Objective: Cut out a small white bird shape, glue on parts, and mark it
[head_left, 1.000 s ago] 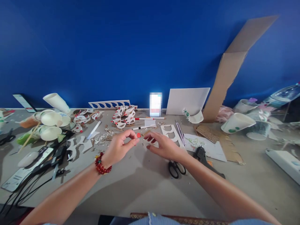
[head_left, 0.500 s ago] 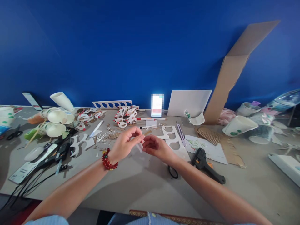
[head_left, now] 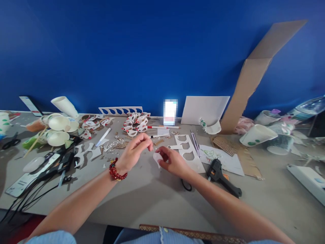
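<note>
My right hand (head_left: 174,161) pinches a small white cutout piece (head_left: 157,158) with a rounded outline; its lower part lies near the thumb tip. My left hand (head_left: 137,150), with a red bead bracelet at the wrist, hovers just left of the piece, apart from it. Its fingers are curled together, and nothing shows in them. Beyond the hands lies a pile of white bird cutouts (head_left: 135,123) with red marks. A white sheet with cut-out holes (head_left: 196,166) lies right of my right hand.
A black glue gun (head_left: 220,176) and a craft knife (head_left: 195,142) lie on the right. Pens (head_left: 157,127), paper scraps (head_left: 87,154) and paper cups (head_left: 59,139) are spread about. Cables (head_left: 33,191) run along the left. A phone (head_left: 170,112) and a cardboard strip (head_left: 243,91) stand against the blue wall.
My left hand has come off the white piece and moved slightly up and away. The piece stays in my right hand and now shows more of its face.
</note>
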The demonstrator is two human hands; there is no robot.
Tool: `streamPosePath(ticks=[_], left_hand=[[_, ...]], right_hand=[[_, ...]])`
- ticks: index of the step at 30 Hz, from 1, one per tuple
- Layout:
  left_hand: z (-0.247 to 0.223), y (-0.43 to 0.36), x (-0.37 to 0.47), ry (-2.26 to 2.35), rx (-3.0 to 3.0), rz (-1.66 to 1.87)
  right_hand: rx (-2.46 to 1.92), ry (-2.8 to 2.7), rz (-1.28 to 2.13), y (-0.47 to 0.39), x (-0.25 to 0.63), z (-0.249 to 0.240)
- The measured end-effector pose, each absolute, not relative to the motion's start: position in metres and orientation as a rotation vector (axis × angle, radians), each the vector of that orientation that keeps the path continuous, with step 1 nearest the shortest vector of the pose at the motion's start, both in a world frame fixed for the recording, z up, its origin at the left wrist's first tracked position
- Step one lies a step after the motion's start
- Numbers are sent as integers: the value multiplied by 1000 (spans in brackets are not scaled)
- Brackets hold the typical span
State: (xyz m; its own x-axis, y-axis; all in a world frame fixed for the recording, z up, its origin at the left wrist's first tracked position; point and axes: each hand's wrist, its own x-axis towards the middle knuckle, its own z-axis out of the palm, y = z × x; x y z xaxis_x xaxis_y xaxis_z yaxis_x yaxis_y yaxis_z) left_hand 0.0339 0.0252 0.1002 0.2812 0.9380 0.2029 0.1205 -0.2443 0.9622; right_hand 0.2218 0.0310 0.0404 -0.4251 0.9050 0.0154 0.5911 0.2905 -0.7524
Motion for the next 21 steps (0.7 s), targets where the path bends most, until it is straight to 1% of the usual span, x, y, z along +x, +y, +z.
streamPosePath(ticks=[4, 6, 8, 11, 14, 21], left_hand=[[101, 30, 18, 1035, 1506, 1315], [97, 31, 8, 1074, 1556, 1361], [90, 31, -1, 1157, 1678, 1301], [75, 30, -6, 1325, 1862, 1058], [64, 31, -4, 1302, 1884, 893], [62, 36, 6, 1153, 1717, 881]], right_hand=[[-1325, -2062, 968, 39, 237, 29], [-1275, -1993, 1035, 42, 246, 26], [-1232, -1907, 1149, 45, 254, 24], [-1185, -1740, 1335, 46, 260, 22], [-1132, -1580, 1480, 44, 259, 22], [-1036, -1392, 1618, 33, 252, 33]])
